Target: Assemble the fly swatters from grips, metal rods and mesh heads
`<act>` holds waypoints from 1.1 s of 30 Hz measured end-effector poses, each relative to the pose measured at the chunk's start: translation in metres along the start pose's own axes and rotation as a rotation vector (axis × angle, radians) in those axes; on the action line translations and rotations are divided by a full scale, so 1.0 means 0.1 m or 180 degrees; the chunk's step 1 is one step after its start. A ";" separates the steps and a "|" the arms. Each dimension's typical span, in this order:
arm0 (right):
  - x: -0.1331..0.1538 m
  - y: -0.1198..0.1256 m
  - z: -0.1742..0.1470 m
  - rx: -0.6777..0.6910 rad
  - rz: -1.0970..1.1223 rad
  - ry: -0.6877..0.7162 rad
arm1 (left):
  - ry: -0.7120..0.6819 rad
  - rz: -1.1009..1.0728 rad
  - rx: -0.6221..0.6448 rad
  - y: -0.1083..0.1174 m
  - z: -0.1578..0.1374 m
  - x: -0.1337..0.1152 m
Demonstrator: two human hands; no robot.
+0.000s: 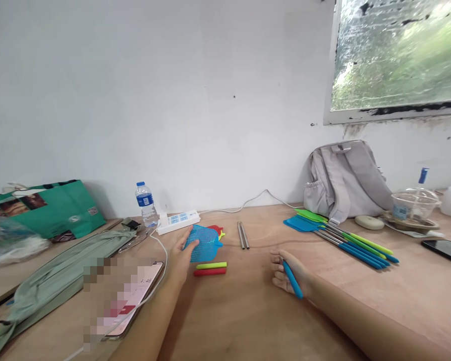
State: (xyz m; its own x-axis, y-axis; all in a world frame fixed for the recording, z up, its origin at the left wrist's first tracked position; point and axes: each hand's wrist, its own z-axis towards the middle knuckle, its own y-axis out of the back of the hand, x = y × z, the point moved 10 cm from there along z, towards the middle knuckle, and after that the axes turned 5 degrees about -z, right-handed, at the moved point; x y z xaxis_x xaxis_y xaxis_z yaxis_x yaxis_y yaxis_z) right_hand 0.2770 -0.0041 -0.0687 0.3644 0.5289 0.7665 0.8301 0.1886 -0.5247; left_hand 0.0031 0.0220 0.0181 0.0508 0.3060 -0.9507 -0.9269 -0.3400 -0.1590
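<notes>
Two bare hands rest on the wooden table (248, 321). Left hand (180, 258) pinches the blue mesh swatter head (203, 243), which lies over red and yellow heads (218, 230) near the table's middle. Right hand (287, 273) is curled around a blue handle grip (293, 281). Just below the mesh head lie a yellow-green grip (211, 265) and a red grip (209, 272), side by side. Two metal rods (242, 235) sit between the hands, farther back. Finished swatters (342, 238) are piled to the right, before a grey backpack (344, 180). A power strip (178, 221), water bottle (146, 203) and phone (135, 296) crowd the left.
</notes>
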 end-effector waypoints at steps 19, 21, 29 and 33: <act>0.03 -0.47 -0.27 0.0746 -0.2543 0.0812 | 0.1178 -0.1013 0.0308 -0.46 -0.47 0.22; 0.03 -0.46 -0.25 0.0780 -0.2520 0.0851 | 0.1191 -0.1013 0.0317 -0.47 -0.48 0.22; 0.02 -0.46 -0.24 0.0813 -0.2493 0.0838 | 0.1201 -0.1093 0.0464 -0.52 -0.50 0.24; 0.00 -0.44 -0.22 0.0807 -0.2610 0.0773 | 0.1155 -0.1081 0.0571 -0.53 -0.49 0.24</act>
State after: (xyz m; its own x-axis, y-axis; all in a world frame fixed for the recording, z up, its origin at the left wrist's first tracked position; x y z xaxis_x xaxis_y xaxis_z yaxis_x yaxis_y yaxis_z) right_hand 0.2494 -0.0312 -0.0374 -0.1998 -0.0373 0.9791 0.7614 0.6231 0.1791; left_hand 0.0719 0.0040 -0.0089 0.4554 0.0341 -0.8896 -0.8832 -0.1079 -0.4563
